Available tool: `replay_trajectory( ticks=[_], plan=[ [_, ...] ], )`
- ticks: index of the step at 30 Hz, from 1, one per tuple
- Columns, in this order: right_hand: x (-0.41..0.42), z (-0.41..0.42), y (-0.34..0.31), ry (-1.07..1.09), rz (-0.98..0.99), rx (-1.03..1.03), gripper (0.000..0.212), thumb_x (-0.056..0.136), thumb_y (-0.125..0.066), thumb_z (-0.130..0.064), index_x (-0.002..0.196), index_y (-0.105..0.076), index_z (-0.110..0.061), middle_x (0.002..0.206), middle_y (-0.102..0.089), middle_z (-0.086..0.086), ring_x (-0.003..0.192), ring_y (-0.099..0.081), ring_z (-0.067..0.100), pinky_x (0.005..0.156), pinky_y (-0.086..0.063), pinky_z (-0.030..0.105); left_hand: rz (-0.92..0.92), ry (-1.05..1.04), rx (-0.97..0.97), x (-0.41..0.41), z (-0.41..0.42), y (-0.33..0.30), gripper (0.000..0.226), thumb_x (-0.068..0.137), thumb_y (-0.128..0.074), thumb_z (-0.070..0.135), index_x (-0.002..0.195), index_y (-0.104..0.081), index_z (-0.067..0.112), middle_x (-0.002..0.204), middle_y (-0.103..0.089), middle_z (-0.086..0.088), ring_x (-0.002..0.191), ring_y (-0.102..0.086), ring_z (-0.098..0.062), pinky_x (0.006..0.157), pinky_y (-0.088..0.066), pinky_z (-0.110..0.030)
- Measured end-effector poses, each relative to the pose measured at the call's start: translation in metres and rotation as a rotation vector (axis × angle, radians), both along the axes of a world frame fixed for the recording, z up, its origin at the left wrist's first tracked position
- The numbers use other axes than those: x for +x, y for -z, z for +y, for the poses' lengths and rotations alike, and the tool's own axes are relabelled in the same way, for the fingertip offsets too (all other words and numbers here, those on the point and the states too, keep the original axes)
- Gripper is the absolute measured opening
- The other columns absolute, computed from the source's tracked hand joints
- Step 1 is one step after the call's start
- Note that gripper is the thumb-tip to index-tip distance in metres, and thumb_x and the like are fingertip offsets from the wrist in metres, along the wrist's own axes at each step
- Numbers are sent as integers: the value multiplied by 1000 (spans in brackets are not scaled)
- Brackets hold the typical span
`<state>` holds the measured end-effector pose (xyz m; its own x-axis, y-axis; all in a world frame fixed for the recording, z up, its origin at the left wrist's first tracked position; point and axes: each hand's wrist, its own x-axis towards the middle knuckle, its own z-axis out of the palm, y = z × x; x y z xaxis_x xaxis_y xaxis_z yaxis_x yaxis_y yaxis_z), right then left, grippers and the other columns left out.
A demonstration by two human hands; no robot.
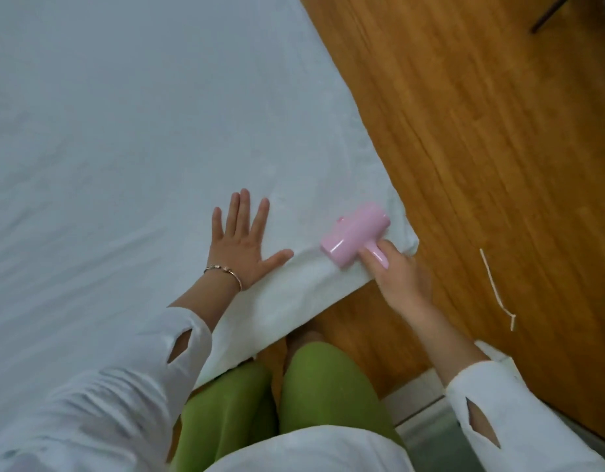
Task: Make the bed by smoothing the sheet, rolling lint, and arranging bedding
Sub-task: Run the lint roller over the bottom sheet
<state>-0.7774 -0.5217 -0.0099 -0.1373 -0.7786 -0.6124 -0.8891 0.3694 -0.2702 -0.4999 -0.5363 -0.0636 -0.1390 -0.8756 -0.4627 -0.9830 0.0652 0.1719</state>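
A white sheet (130, 137) covers the bed and fills the left and middle of the head view, with faint wrinkles across it. My left hand (241, 245) lies flat on the sheet near the bed's corner, fingers spread and straight. A pink lint roller (353, 235) rests on the sheet right at the corner. My right hand (394, 270) grips its short pink handle from below, fingers curled round it.
Wooden floor (481, 148) runs along the bed's right edge and in front of the corner. A pale string (495, 287) lies on the floor to the right. A dark furniture leg (549, 11) shows at the top right. My green-trousered legs (294, 396) stand against the bed's near edge.
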Motion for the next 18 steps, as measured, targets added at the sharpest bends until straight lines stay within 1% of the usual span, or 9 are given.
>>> replay_trajectory(
  ticks=[2, 4, 6, 7, 8, 9, 11, 15, 18],
  plan=[
    [-14, 11, -9, 16, 5, -17, 49, 87, -34, -70, 83, -52, -25, 82, -60, 3, 74, -54, 27, 63, -39, 32, -12, 59, 19, 7, 13, -3, 106, 71, -14, 90, 143, 29, 26, 147, 39, -8, 139, 34, -25, 112, 19, -48],
    [-18, 19, -16, 40, -21, -57, 52, 83, -36, -72, 83, -58, -26, 81, -62, 3, 72, -53, 26, 61, -37, 31, -48, 128, 4, 18, 30, -3, 108, 71, -12, 89, 145, 27, 21, 152, 33, -9, 140, 32, -25, 114, 17, -47],
    [-6, 22, -21, 35, -56, -66, 56, 78, -35, -77, 86, -60, -27, 78, -63, 3, 72, -55, 27, 62, -41, 32, -53, 103, -1, 29, 45, -6, 110, 72, -14, 89, 147, 23, 17, 155, 26, -6, 141, 28, -23, 115, 16, -45],
    [5, 20, -21, 23, -90, -69, 62, 74, -32, -82, 85, -60, -28, 77, -64, 2, 74, -57, 28, 66, -45, 34, -49, 67, 13, 35, 51, -7, 113, 71, -18, 89, 147, 22, 16, 155, 26, -4, 141, 28, -21, 115, 16, -44],
    [20, 17, -21, -10, -110, -61, 65, 72, -30, -86, 85, -59, -29, 79, -66, 1, 78, -59, 29, 71, -48, 36, -45, 24, 35, 40, 57, -9, 116, 69, -22, 90, 146, 23, 15, 154, 28, -3, 141, 29, -19, 115, 17, -43],
    [38, 11, -22, -83, -105, -44, 63, 73, -29, -87, 83, -58, -32, 83, -67, 2, 82, -61, 30, 75, -48, 37, -39, -22, 57, 45, 63, -10, 121, 67, -26, 91, 145, 25, 15, 153, 31, -3, 140, 31, -19, 114, 19, -42],
    [80, -1, -22, -282, -44, -1, 51, 80, -35, -80, 77, -55, -34, 90, -68, 2, 88, -61, 29, 74, -44, 34, -22, -107, 79, 58, 76, -13, 130, 60, -32, 93, 143, 29, 13, 151, 34, -4, 139, 32, -20, 113, 22, -40],
    [164, -10, -18, -535, -33, 7, 54, 79, -44, -76, 82, -65, -26, 80, -66, -6, 78, -60, 19, 67, -42, 30, -41, -210, 140, 95, 115, -15, 143, 49, -38, 97, 135, 42, 14, 144, 45, -6, 135, 39, -21, 110, 25, -40],
    [184, 1, -7, -522, -32, -17, 61, 79, -43, -76, 79, -65, -19, 72, -64, -5, 72, -61, 18, 63, -42, 30, -49, -304, 184, 129, 154, -18, 148, 44, -43, 97, 135, 42, 16, 142, 48, -5, 134, 42, -21, 113, 21, -44]
  ],
)
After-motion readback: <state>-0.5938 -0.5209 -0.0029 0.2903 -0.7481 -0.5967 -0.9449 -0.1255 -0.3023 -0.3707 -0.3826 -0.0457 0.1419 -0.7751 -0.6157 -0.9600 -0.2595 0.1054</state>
